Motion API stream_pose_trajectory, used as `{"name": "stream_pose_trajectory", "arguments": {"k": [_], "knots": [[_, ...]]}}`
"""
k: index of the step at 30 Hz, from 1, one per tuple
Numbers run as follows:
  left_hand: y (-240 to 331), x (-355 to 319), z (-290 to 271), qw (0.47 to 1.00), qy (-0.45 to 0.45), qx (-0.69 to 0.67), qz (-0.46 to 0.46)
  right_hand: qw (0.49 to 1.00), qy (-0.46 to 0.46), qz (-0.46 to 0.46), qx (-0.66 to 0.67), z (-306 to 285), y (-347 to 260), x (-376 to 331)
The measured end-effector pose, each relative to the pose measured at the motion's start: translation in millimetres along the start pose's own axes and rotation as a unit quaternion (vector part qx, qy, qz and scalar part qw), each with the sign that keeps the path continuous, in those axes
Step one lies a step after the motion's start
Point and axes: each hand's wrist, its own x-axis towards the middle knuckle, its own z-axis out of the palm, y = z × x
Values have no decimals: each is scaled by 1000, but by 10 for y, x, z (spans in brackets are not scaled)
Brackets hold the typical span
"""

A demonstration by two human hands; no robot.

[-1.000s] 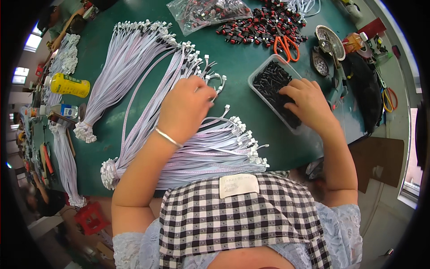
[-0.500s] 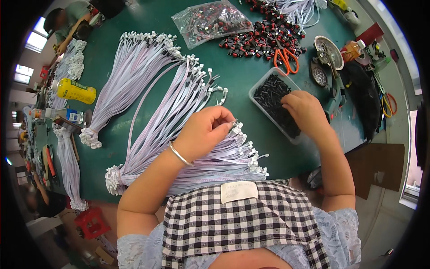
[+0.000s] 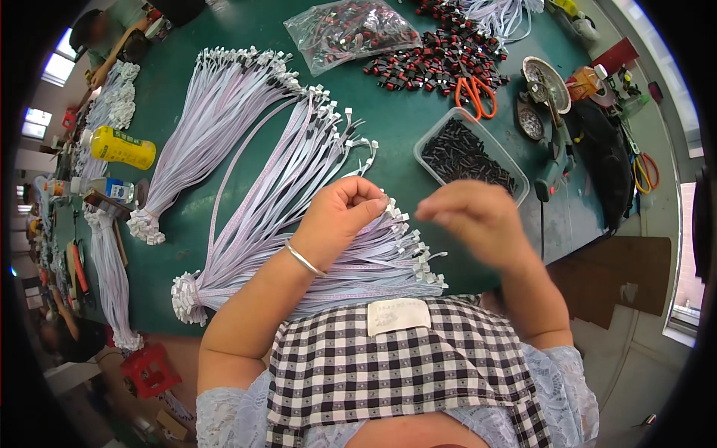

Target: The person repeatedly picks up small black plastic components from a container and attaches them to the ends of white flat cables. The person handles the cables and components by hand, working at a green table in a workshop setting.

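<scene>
My left hand [image 3: 345, 216], with a silver bangle on its wrist, pinches the end of a white cable between thumb and forefinger. The tip is mostly hidden by the fingers. Beneath that hand a fanned bundle of white cables [image 3: 261, 224] lies on the green table, tied at its left end, with small white connectors on the free ends. My right hand [image 3: 478, 220] is a little to the right, blurred, its fingertips drawn together; whatever they hold is too small to make out. Behind it stands a clear plastic box [image 3: 524, 179] of short black tubes [image 3: 463, 153].
Farther left lies another cable bundle [image 3: 216, 112] beside a yellow bottle [image 3: 123, 148]. Toward the back are a clear bag [image 3: 351, 33] of red-and-black parts, a loose pile of them [image 3: 441, 63] and orange-handled scissors [image 3: 476, 97]. A metal dish [image 3: 547, 82] and a green-handled tool [image 3: 553, 168] are at right.
My right hand has come out of the box of black tubes and moved left toward my left hand. The left hand keeps its pinch in nearly the same place.
</scene>
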Motion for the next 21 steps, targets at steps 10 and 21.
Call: {"name": "stream_pose_trajectory", "arguments": {"k": [10,21], "knots": [[24,-42,-16,1000,-16,13,-22,972,70,-16,-224,124,140,-27],[-14,-85,3,989,11,145,40,984,0,-4,-181,306,40,141]]}}
